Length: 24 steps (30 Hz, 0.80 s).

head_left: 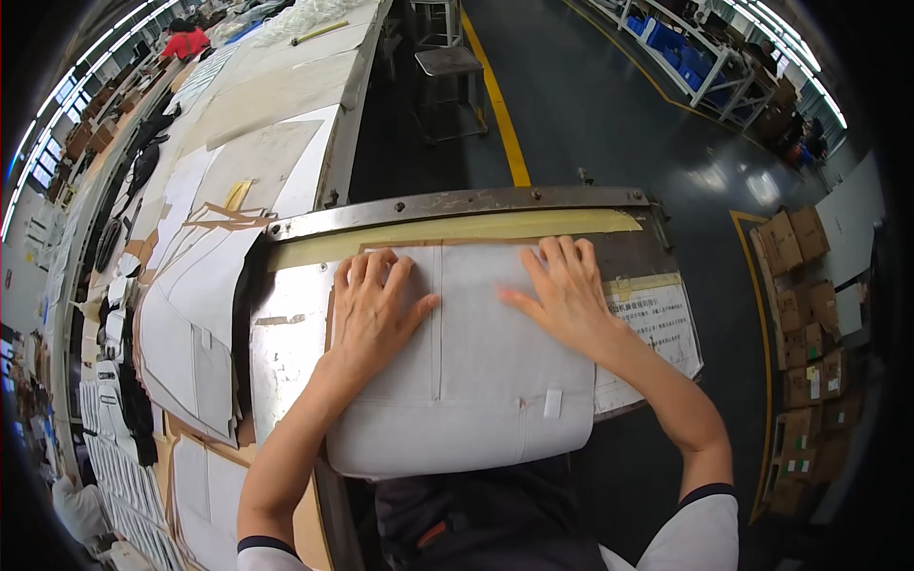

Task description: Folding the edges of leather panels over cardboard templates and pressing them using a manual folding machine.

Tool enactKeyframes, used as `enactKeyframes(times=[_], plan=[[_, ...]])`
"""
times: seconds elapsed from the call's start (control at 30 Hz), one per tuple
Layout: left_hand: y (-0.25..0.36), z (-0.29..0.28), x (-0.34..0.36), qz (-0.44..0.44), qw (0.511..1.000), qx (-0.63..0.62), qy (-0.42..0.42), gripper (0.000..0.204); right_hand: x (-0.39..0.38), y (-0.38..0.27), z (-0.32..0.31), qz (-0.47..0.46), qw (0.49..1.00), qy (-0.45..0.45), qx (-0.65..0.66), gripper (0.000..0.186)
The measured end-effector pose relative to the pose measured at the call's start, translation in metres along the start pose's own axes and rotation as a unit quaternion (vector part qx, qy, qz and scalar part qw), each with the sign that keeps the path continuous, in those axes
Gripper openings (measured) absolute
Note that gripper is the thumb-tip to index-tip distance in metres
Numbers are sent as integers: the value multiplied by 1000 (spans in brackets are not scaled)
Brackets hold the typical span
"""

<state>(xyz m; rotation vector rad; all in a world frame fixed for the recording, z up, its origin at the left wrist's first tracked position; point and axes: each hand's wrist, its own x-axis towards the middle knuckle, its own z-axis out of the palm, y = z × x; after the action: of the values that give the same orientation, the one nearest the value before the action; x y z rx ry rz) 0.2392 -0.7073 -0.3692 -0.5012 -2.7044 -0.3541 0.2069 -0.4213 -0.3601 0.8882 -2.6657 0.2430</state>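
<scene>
A light grey sewn panel (486, 357) lies across the metal work plate in front of me, with a lengthwise seam, a cross seam and a small white tab (553, 404) low on its right. Its near edge bends down over the front of the plate. On the panel's far left part rests my left hand (373, 305), fingers apart and slightly bent, thumb toward the seam. My right hand (566, 300) is spread over the far right corner, its thumb tip blurred. Neither hand grips anything visible. A thin brown edge shows beneath the panel at the far left.
A metal bar (457, 202) with bolts crosses the plate's far side, beside a yellow strip (476, 228). Stacked grey panels (190, 324) lie at the left. A printed sheet (657, 324) is on the right. Beyond are a stool (447, 65), a long table (276, 90) and cardboard boxes (781, 243).
</scene>
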Motion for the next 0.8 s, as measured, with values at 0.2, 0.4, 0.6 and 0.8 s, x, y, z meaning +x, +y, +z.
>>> enactKeyframes(times=[0.2,0.4,0.6,0.8], plan=[[18,-32,-65,42,997,-52,-49,61,-76,-36,-54,-60,994,-70,51,51],[40,-33,-59,93,994,-54,-20,53,-39,-34,-21,-47,982,10,184,40],[52,-14,-44,86,994,-52,-37,48,-20,-52,8,-120,975,43,182,40],[55,-9,-45,82,996,-17,-24,51,-17,-59,12,-165,975,86,124,37]])
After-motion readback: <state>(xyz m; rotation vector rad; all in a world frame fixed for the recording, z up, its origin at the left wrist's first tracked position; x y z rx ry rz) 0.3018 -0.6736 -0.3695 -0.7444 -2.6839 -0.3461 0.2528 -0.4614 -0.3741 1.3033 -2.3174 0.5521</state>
